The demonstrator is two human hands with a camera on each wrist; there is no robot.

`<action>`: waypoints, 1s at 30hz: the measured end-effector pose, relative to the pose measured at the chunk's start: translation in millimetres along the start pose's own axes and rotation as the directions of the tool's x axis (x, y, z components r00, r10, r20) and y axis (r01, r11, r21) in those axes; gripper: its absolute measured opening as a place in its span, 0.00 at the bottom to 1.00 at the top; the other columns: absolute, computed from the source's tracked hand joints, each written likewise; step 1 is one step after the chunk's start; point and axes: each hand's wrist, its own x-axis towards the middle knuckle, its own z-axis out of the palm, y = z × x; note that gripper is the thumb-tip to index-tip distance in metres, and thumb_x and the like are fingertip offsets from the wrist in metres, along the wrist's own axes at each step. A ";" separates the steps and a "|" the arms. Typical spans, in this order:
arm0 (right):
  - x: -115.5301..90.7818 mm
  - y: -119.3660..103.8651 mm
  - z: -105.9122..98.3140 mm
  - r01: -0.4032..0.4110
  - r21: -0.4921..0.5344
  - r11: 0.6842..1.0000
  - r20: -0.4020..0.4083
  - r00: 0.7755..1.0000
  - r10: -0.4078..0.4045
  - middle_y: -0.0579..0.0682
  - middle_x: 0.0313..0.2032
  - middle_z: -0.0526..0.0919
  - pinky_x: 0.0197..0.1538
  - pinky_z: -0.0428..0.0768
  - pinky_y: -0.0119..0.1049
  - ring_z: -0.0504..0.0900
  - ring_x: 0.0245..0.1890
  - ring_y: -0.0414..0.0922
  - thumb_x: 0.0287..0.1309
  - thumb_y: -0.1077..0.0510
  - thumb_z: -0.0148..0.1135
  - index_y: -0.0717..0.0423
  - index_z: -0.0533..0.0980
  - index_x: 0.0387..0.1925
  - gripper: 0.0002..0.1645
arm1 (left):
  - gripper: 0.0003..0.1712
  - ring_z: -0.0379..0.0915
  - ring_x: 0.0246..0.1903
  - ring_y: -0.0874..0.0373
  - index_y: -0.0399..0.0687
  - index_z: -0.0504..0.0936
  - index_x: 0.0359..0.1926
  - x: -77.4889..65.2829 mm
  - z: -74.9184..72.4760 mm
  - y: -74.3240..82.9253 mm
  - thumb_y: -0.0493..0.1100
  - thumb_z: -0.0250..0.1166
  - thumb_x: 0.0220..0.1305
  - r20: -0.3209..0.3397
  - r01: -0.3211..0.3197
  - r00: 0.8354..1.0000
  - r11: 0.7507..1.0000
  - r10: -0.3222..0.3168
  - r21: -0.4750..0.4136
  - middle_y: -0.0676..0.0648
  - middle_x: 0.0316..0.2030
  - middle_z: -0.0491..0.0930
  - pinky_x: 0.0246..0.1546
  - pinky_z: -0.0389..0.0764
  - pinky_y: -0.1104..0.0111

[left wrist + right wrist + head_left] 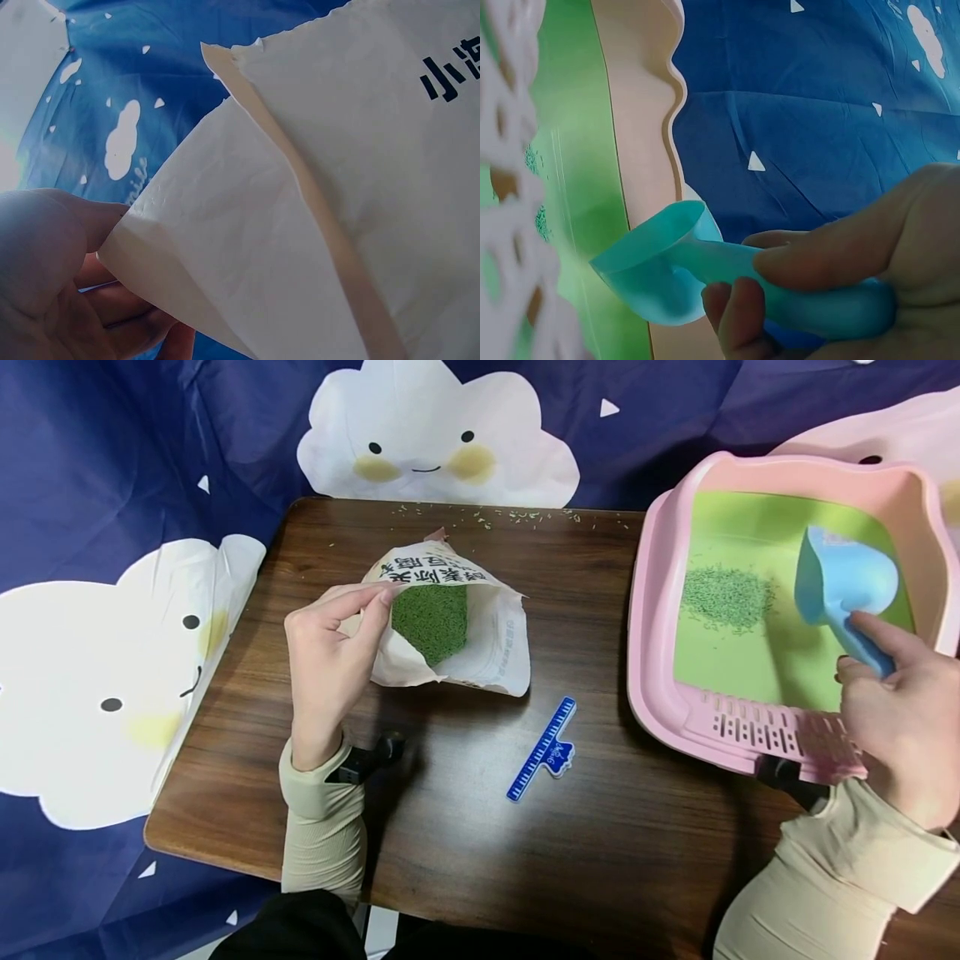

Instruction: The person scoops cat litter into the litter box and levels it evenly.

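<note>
My left hand [330, 664] pinches the upper edge of an open white paper bag [491, 639] on the table. Green pellets of cat litter [431, 622] show inside its mouth. In the left wrist view the thumb and fingers hold a corner of the paper [217, 217]. My right hand [903, 718] grips the handle of a light blue scoop [843, 572] over the pink litter box [652, 635]. The scoop is tilted, and its inside is hidden in the head view. A small heap of green pellets [727, 597] lies on the box's green floor.
A blue ruler-shaped clip [543, 752] lies on the brown wooden table [450, 835] between bag and box. Loose pellets [517, 517] are scattered along the back edge. A slotted pink grid [772, 731] forms the box's front side. Behind hangs a dark blue cloud-patterned cloth [247, 435].
</note>
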 end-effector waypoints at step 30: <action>-15.9 0.2 3.5 -0.141 0.989 0.053 0.139 0.723 -0.676 0.71 0.39 0.83 0.21 0.79 0.24 0.87 0.36 0.55 0.62 0.84 0.30 0.78 0.63 0.62 0.28 | 0.08 0.84 0.40 0.56 0.41 0.89 0.35 0.2 0.1 0.9 0.38 0.64 0.62 0.016 -0.011 1.000 1.000 0.011 -0.002 0.46 0.37 0.88 0.47 0.79 0.73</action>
